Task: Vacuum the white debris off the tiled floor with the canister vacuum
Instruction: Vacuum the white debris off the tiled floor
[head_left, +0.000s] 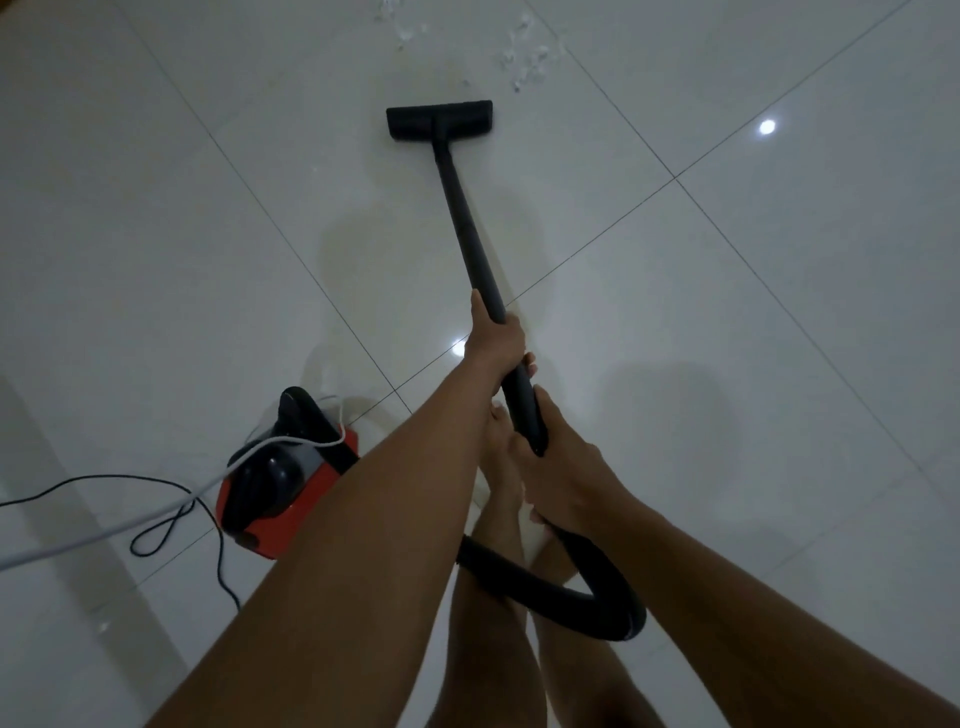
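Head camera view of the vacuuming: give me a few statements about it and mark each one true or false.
1. The left grip holds the wand nearer the floor head than the right grip does. True.
2. The white debris lies beyond the floor head, not under it. True.
3. The vacuum's body is blue and stands at the person's right. False: the canister is red and black, on the floor at their left.
4. Nothing trails from the wand's near end. False: a black hose loops out from under the right grip.
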